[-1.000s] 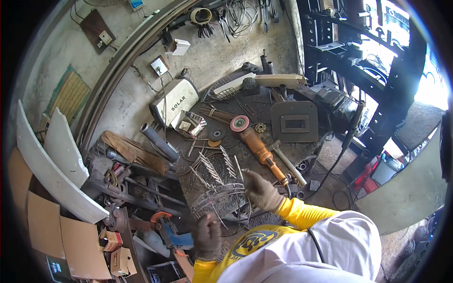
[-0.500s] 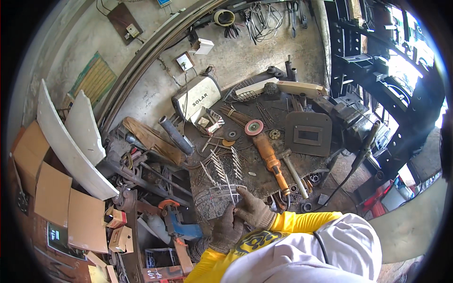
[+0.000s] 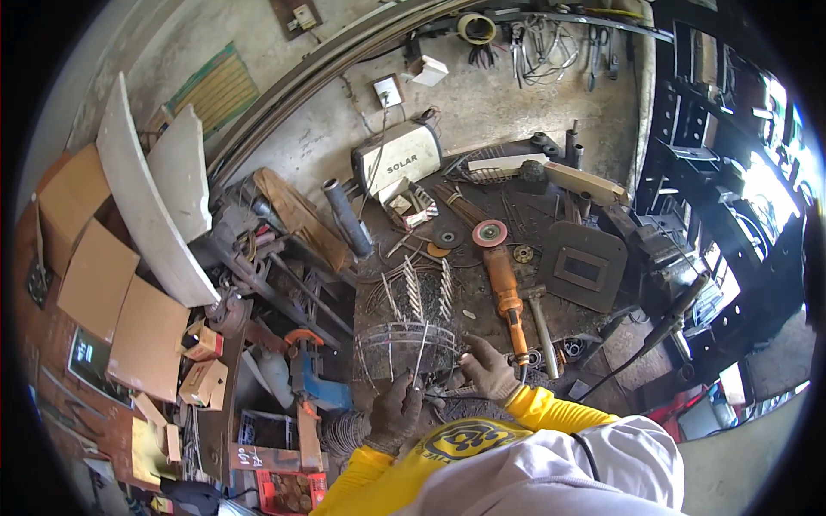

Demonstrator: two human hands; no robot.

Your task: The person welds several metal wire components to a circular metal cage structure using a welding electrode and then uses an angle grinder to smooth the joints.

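Observation:
My left hand (image 3: pixel 396 416), in a dark knit glove, is at the bench's near edge, its fingers closed around the lower end of a thin metal rod (image 3: pixel 422 357). The rod slants up across a curved wire frame (image 3: pixel 404 328). My gloved right hand (image 3: pixel 489 371) is apart from the left, thumb and fingers spread, with nothing visible in it. Beyond the frame, two twisted metal bars (image 3: pixel 411 291) lie side by side. Nearest to my right hand are an orange angle grinder (image 3: pixel 503 288) with a pink disc and a hammer (image 3: pixel 542 335).
A dark welding mask (image 3: pixel 587 267) lies right on the bench (image 3: pixel 473 318). An electrode holder (image 3: pixel 680 310) with cable hangs at its right side. A white welding machine (image 3: pixel 397 157) stands at the back. Left are an upright pipe (image 3: pixel 346 217), a blue clamp (image 3: pixel 320 378) and cardboard (image 3: pixel 99 267).
My hands have separated: the right moved away to the right and its fingers opened, while the left stays on the rod. The whole view has shifted slightly.

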